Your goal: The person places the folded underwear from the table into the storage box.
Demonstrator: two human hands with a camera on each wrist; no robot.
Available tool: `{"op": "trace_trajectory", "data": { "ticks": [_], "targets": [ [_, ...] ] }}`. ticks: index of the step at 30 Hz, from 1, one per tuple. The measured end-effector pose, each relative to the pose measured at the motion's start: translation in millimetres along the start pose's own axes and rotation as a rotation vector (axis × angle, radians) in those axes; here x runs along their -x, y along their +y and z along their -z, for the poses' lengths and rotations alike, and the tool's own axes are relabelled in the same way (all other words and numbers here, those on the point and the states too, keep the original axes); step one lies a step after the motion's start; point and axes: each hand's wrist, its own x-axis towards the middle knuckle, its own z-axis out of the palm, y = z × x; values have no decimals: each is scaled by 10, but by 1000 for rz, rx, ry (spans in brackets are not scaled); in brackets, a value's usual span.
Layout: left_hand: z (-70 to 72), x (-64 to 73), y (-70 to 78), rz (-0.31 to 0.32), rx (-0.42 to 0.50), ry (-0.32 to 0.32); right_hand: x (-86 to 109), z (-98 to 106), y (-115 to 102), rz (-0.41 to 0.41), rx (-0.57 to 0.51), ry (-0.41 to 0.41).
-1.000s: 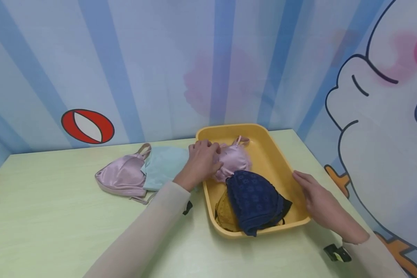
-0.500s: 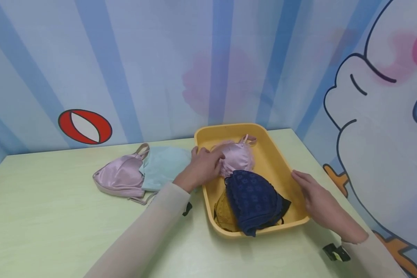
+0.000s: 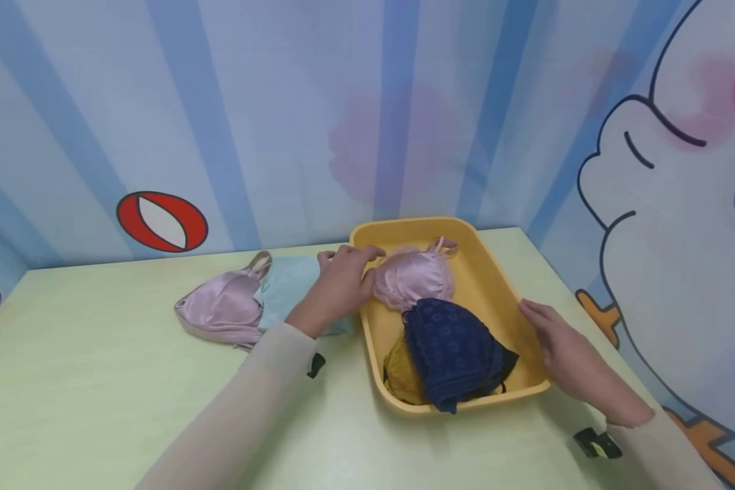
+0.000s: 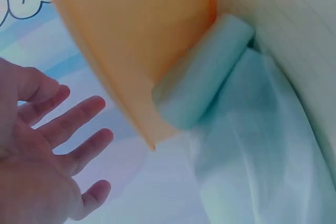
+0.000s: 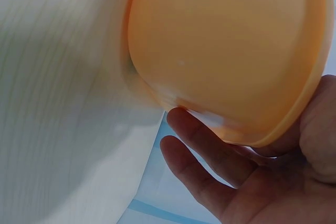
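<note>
With the yellow rectangular plastic tray [image 3: 480,292] as my clock face, I see free passage inside it from one to three o'clock. A pale-pink satin bra [image 3: 413,275] blocks ten, a navy floral fabric bra [image 3: 456,354] six. At the edge, the left hand [image 3: 338,284] crowds nine, the right hand [image 3: 578,361] three to four. Pale wood-grain tabletop [image 3: 453,456] lies open from five to seven.

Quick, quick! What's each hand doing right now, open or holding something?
Left hand: open, fingers apart, holding nothing.
Right hand: holding the yellow tub by its edge.
</note>
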Motion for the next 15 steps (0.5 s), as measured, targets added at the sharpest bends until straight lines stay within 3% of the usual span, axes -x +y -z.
{"op": "trace_trajectory", "data": {
  "ticks": [15],
  "targets": [
    [167,250,-312,7,37,88,-11,6,4,8,2,-6]
  ]
}}
